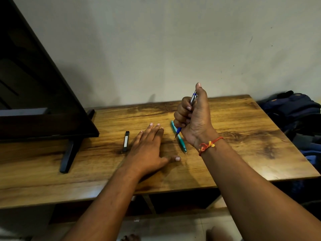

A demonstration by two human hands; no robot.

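Observation:
My right hand (194,117) is raised above the wooden table (243,136) and grips a blue and silver pen (193,98) in a fist, thumb up beside the pen's top, tip pointing down. A teal pen (181,142) lies on the table just below that fist. My left hand (149,146) rests flat on the table, fingers straight and thumb spread to the right. A small black rectangular stick (126,141) lies just left of my left hand's fingers.
A large black screen (34,84) on black feet (68,153) stands at the table's left. The wall rises right behind the table. Dark blue bags (293,112) are piled beyond the table's right edge. Floor tiles and toes show below the front edge.

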